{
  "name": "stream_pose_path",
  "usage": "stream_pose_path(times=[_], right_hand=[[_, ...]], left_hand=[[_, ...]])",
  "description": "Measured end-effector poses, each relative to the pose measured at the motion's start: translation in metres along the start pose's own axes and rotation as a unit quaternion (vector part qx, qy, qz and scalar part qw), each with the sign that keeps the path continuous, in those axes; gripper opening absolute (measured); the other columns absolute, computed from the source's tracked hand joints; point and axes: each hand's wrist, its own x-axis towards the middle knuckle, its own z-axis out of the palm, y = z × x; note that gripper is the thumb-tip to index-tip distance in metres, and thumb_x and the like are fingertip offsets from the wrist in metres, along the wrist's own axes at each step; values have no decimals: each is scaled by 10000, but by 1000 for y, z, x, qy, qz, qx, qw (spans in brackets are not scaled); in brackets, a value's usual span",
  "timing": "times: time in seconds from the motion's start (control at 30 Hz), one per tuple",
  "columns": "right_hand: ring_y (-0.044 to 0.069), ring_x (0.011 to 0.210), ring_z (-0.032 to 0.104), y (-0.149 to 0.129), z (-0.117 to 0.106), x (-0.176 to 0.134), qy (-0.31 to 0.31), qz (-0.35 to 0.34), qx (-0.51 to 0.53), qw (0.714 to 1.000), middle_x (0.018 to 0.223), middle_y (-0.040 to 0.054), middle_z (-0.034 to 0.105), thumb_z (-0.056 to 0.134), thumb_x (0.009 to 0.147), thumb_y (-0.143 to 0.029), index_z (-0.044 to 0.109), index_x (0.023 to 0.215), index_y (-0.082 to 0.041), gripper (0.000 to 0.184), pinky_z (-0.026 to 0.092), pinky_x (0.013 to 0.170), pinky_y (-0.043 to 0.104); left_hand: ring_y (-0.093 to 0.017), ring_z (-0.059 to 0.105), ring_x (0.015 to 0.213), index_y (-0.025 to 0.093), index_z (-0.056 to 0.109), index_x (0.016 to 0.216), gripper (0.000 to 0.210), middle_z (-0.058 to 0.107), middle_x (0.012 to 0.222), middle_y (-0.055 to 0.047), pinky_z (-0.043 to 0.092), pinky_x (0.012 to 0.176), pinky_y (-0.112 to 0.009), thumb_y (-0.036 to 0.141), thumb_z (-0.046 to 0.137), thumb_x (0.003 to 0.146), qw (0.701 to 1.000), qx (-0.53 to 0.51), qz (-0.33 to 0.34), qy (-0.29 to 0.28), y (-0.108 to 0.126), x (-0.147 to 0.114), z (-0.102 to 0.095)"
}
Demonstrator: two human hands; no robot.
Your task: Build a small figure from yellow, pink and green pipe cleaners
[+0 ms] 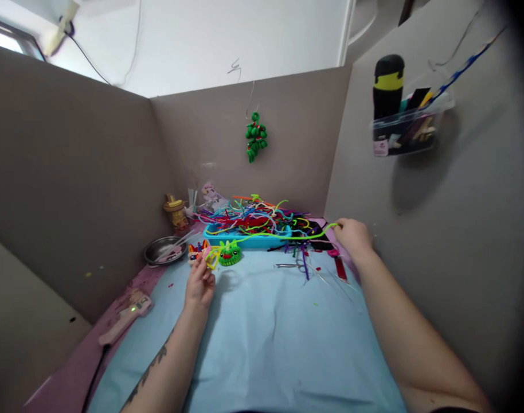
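My left hand (199,282) is pinched closed on a small bent pipe-cleaner piece (212,259) with yellow loops and some pink. Right beside it sits a fuzzy green dragon-like head (230,253) with eyes and a red mouth. An orange and blue fuzzy figure (196,250) is partly hidden behind my left fingers. At the right, my right hand (354,236) closes on one end of a long lime-green pipe cleaner (283,236). It stretches leftward in front of the tray to near the green head; whether it joins anything there I cannot tell.
A blue tray (245,242) overflows with colourful pipe cleaners (257,221). Scissors (290,265) lie on the blue cloth (262,338). At left are a metal bowl (152,252) and a lit glue gun (128,315). Grey partitions enclose the table; a clear bin (410,132) hangs right.
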Motion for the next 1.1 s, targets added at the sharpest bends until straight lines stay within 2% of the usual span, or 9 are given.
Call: stream_pose_path(times=[0.07, 0.1, 0.17, 0.23, 0.27, 0.33, 0.53, 0.73, 1.1], right_hand=[[217, 740, 620, -12, 2, -4, -24, -24, 126, 991, 807, 112, 694, 547, 738, -318, 700, 838, -160, 242, 433, 619, 277], [195, 686, 615, -22, 4, -10, -55, -35, 219, 974, 760, 98, 691, 570, 725, -360, 695, 829, -150, 265, 438, 593, 264], [150, 574, 588, -47, 11, -26, -147, -51, 412, 898, 681, 72, 673, 604, 688, -459, 677, 821, -142, 352, 444, 537, 248], [129, 555, 582, -74, 19, -50, -228, -82, 537, 808, 689, 58, 669, 642, 652, -498, 658, 835, -147, 396, 459, 532, 243], [129, 558, 586, -86, 22, -62, -255, -97, 569, 776, 687, 56, 667, 651, 648, -500, 654, 837, -146, 401, 465, 531, 244], [142, 605, 607, -105, 28, -83, -285, -116, 595, 743, 713, 63, 674, 646, 671, -485, 654, 859, -142, 391, 481, 554, 253], [165, 697, 643, -119, 35, -110, -237, -107, 619, 741, 781, 58, 695, 629, 711, -436, 659, 923, -168, 343, 508, 650, 301], [183, 670, 653, -126, 39, -118, -266, -94, 611, 740, 770, 82, 709, 665, 664, -449, 680, 879, -140, 377, 507, 598, 300], [182, 644, 640, -127, 42, -124, -284, -103, 605, 737, 734, 81, 695, 668, 655, -458, 675, 831, -136, 367, 496, 560, 293]], left_hand=[[22, 338, 351, 180, 568, 884, 318, 525, 597, 83, 239, 333, -95, 126, 727, 614, 999, 37, 1, 0, -4, -3, 3], [16, 350, 361, 174, 574, 877, 336, 510, 577, 83, 248, 341, -100, 138, 745, 591, 998, 58, -4, -9, -7, -6, 4], [14, 347, 368, 167, 585, 884, 376, 512, 572, 78, 253, 353, -107, 165, 770, 557, 995, 98, -10, -20, -13, -10, 8], [7, 349, 374, 166, 593, 885, 397, 471, 519, 88, 253, 368, -109, 181, 783, 536, 991, 128, -21, -26, -17, -14, 10], [4, 346, 376, 165, 596, 880, 394, 463, 507, 89, 250, 373, -112, 189, 784, 534, 989, 140, -27, -32, -19, -16, 11], [-1, 336, 376, 162, 598, 874, 376, 446, 486, 90, 240, 378, -121, 207, 779, 547, 985, 162, -33, -45, -22, -18, 11], [-13, 333, 391, 148, 602, 890, 352, 478, 506, 64, 219, 393, -149, 258, 756, 593, 969, 226, -39, -89, -29, -24, 9], [-9, 324, 408, 142, 594, 910, 381, 569, 612, 17, 214, 404, -160, 269, 758, 590, 965, 236, -52, -101, -33, -26, 10], [-32, 346, 422, 141, 604, 879, 380, 460, 517, 61, 223, 420, -171, 289, 769, 571, 966, 236, -40, -98, -32, -29, 13]])
